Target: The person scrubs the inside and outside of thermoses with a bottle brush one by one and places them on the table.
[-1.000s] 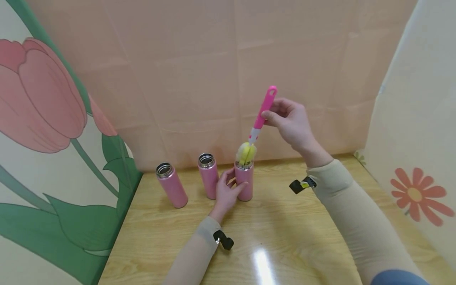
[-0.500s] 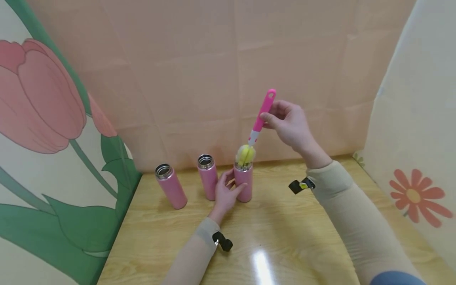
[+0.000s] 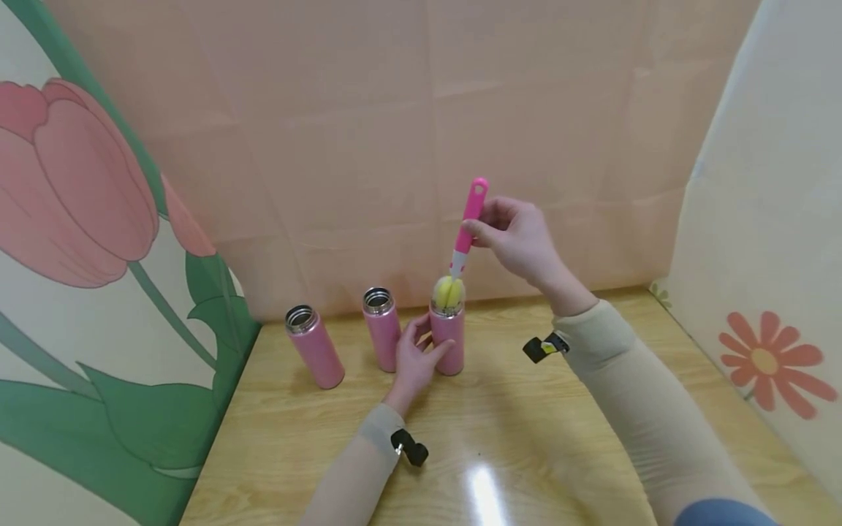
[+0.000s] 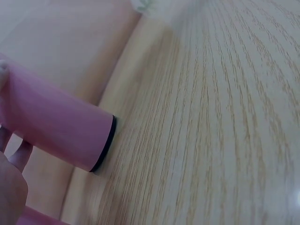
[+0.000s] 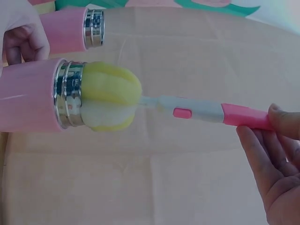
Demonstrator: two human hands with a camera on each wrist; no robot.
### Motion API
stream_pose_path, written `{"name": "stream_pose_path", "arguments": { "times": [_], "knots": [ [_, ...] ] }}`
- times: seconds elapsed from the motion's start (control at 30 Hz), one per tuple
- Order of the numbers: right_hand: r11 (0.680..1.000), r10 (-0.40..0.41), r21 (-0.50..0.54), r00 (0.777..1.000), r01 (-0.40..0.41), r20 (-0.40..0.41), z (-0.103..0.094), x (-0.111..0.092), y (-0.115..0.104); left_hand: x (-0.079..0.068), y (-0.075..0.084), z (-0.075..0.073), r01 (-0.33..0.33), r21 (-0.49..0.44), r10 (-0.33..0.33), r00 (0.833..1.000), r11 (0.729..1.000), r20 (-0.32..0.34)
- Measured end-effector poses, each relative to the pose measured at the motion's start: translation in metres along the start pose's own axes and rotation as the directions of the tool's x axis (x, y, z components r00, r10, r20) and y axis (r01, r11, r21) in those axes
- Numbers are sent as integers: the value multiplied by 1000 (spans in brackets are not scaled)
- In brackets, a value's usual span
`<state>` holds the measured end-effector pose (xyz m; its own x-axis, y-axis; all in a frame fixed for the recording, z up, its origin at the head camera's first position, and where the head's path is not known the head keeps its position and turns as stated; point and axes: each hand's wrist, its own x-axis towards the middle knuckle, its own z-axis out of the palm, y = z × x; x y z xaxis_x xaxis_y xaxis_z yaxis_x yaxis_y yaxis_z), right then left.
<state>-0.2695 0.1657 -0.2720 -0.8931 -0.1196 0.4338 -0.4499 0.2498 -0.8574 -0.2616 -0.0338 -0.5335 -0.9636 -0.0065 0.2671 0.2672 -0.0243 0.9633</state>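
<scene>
My left hand (image 3: 416,360) grips the body of a pink bottle (image 3: 451,354), the rightmost of three, which stands upright on the table. Its steel threaded neck (image 5: 70,93) is uncovered. Above it, my right hand (image 3: 516,237) pinches the pink handle of a bottle brush (image 3: 470,212) between thumb and fingers. The yellow and white sponge head (image 5: 110,89) sits partly inside the bottle's mouth, its upper part bulging out over the rim. In the left wrist view the bottle's black base (image 4: 105,144) rests on the wood, with left fingers at the frame's edge.
Two more pink bottles stand without lids to the left: a near neighbour (image 3: 384,336) right beside my left hand and another (image 3: 319,354) farther left. The wooden table (image 3: 283,453) ends at a peach backdrop (image 3: 349,146). Flower-printed panels (image 3: 766,361) flank both sides.
My right hand has moved down and left with the brush, whose handle is now more upright. The sponge head has sunk somewhat deeper into the bottle. My left hand keeps its grip.
</scene>
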Motion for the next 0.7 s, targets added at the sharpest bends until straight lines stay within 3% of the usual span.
{"name": "stream_pose_path", "arguments": {
  "times": [0.47,0.7],
  "knots": [
    [997,-6,-76,1000,4,-17,9,2,-2,3,-3,-4,9,21,-9,1000,1000,-6],
    [997,-4,-71,1000,5,11,7,1,2,2,-2,-1,17,21,-17,1000,1000,-3]
  ]
}}
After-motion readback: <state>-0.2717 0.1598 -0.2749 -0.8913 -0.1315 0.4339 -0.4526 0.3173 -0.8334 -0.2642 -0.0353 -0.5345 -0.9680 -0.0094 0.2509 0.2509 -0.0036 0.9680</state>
